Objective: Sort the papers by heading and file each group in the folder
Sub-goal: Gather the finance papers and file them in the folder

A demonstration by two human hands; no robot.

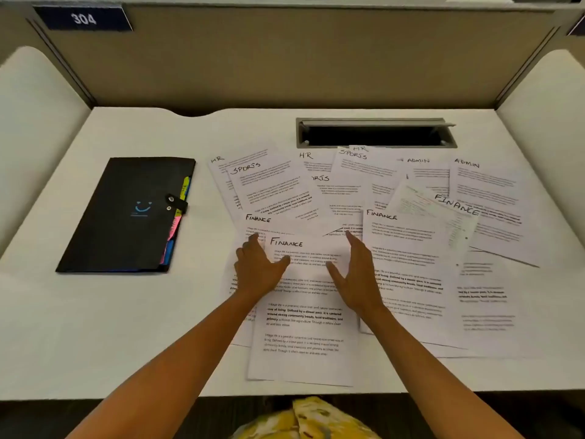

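Two flat hands' fingers astride the top FINANCE sheet.

Both forearms are bare to the bottom of the view, with no sleeve, watch or ring on the left hand or the right hand. Below them shows a garment of yellow cloth with a white and dark print.
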